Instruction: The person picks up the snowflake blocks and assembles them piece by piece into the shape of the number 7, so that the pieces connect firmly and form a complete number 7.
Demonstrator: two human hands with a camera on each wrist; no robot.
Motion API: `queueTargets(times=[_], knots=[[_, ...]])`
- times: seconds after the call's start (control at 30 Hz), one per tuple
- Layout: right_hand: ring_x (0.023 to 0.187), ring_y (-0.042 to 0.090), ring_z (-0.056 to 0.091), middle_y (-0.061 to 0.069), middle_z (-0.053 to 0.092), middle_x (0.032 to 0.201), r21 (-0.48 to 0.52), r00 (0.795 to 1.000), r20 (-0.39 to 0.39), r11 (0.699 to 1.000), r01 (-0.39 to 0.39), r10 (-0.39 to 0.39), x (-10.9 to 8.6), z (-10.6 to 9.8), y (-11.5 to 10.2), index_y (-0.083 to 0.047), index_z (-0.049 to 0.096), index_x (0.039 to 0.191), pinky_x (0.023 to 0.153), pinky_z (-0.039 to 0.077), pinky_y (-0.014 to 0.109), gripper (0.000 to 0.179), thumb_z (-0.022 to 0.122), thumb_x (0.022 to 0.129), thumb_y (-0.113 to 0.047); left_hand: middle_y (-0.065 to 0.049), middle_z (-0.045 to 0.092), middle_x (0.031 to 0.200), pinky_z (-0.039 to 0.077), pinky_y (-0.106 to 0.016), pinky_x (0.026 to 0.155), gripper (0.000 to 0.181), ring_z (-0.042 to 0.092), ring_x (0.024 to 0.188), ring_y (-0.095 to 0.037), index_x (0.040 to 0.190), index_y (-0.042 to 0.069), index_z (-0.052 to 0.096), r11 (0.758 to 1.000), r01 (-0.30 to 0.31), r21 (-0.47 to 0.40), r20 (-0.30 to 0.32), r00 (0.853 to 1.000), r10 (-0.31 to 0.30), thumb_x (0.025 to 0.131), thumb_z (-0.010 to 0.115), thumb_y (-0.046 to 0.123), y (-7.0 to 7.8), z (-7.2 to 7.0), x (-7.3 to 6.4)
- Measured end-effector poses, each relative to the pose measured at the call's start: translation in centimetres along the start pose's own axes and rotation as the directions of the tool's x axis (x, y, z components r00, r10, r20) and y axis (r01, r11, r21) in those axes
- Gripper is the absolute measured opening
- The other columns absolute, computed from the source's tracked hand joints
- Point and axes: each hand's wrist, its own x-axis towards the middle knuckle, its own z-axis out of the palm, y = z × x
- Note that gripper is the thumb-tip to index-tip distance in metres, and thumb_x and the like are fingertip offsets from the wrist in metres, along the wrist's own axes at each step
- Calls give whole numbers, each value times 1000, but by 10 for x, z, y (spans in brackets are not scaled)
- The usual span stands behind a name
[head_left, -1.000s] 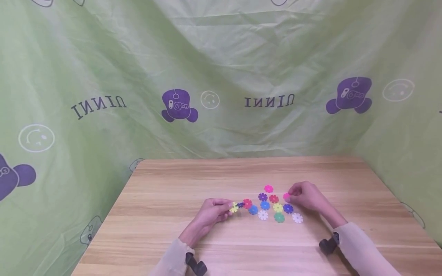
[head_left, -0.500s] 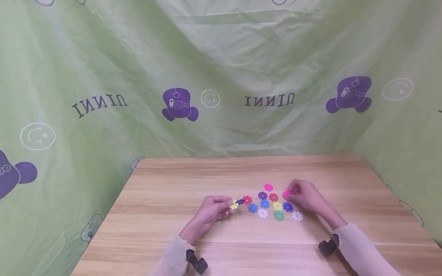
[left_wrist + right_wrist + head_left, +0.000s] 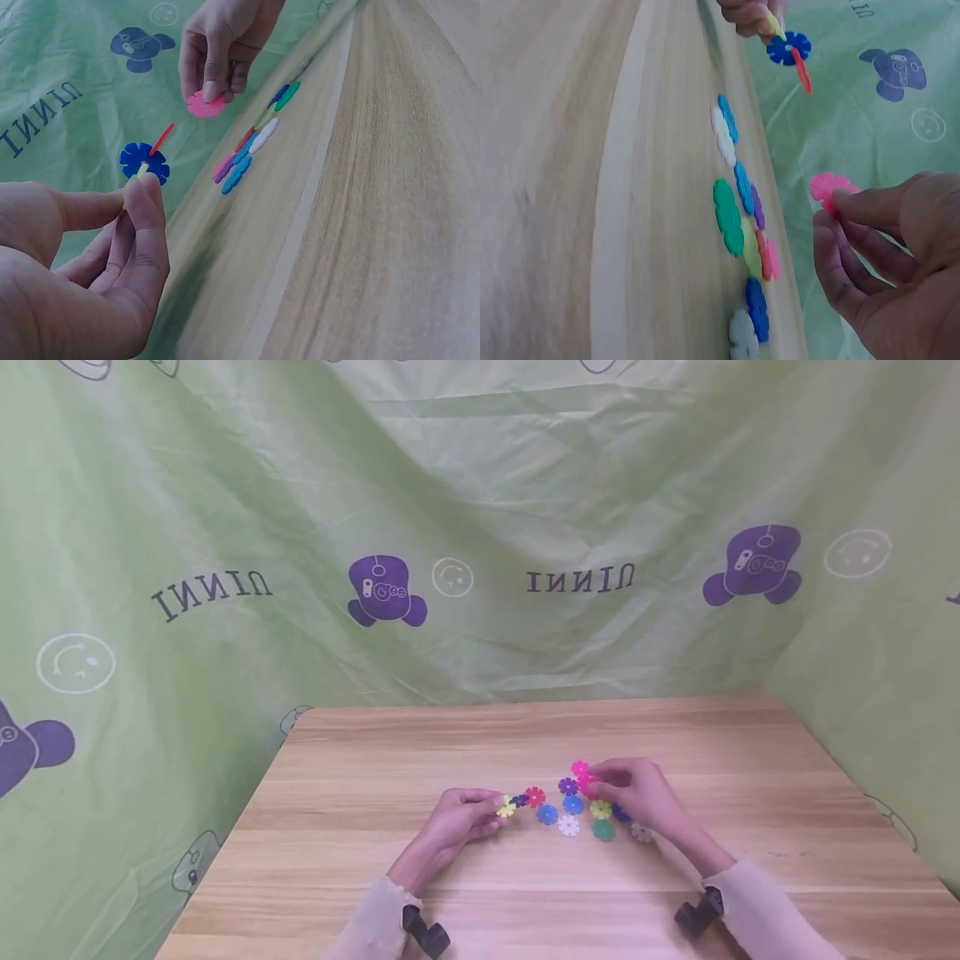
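Observation:
Between thumb and fingers my left hand [image 3: 459, 822] pinches a yellow notched disc [image 3: 506, 807]. Slotted to it is a dark blue disc [image 3: 144, 163], and a red disc [image 3: 535, 797] joins the blue one at its far side, making a short chain held above the table. My right hand [image 3: 645, 789] pinches a pink notched disc [image 3: 831, 189] by its edge, raised off the table and apart from the chain. In the left wrist view the red disc shows edge-on, pointing towards the pink disc.
Loose notched discs lie flat on the wooden table [image 3: 360, 860]: a purple disc [image 3: 568, 786], blue discs [image 3: 573, 804], a green disc [image 3: 603, 830], white discs [image 3: 569, 825] and others. A green printed cloth [image 3: 480, 643] hangs behind the table.
My right hand has lifted the pink disc from the right of the loose discs and moved it left, towards the chain. My left hand has stayed nearly still with its chain.

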Motion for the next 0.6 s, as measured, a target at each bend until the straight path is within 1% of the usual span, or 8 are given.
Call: queueTargets(times=[0.1, 0.2, 0.33, 0.4, 0.47, 0.6], knots=[[102, 25, 77, 12, 81, 112, 27, 1000, -15, 1000, -14, 15, -1, 6, -4, -7, 79, 116, 86, 65, 32, 27, 82, 91, -19, -10, 76, 102, 64, -22, 79, 34, 76, 81, -12, 127, -7, 68, 1000, 2, -11, 1, 1000, -2, 98, 72, 10, 0, 0, 0], [104, 24, 77, 10, 80, 114, 59, 999, -14, 998, -31, 32, -3, 12, -8, -10, 80, 112, 91, 64, 37, 21, 81, 92, -16, -11, 76, 102, 64, -23, 79, 34, 76, 80, -12, 127, -8, 67, 1000, 5, -24, 3, 1000, -5, 98, 72, 9, 0, 1, -1], [107, 21, 76, 6, 81, 114, 144, 998, 7, 988, -60, 60, -5, 18, -11, -14, 81, 111, 98, 62, 37, 19, 80, 92, -14, -13, 76, 105, 65, -25, 82, 34, 78, 82, -14, 127, -10, 66, 999, 3, -39, 7, 1000, -3, 98, 71, 8, -1, 3, -1], [108, 20, 76, 4, 82, 112, 195, 997, 24, 978, -73, 70, -5, 21, -12, -16, 81, 111, 98, 62, 33, 19, 81, 92, -15, -13, 75, 106, 65, -26, 83, 35, 78, 83, -15, 128, -10, 65, 999, 3, -39, 10, 1000, -2, 98, 71, 8, -1, 4, -2], [108, 20, 77, 4, 82, 111, 242, 996, 45, 967, -82, 73, -5, 23, -13, -15, 81, 111, 95, 61, 27, 19, 81, 92, -15, -14, 74, 107, 65, -26, 84, 36, 79, 84, -15, 129, -10, 65, 999, 3, -40, 14, 1000, -2, 99, 71, 8, -1, 5, -1], [105, 20, 77, 5, 82, 110, 283, 995, 69, 955, -85, 69, -6, 27, -14, -13, 81, 110, 87, 60, 19, 19, 81, 91, -13, -16, 75, 109, 65, -25, 83, 35, 79, 84, -14, 129, -10, 66, 1000, 2, -31, 20, 1000, -1, 99, 70, 7, -1, 6, 1]])
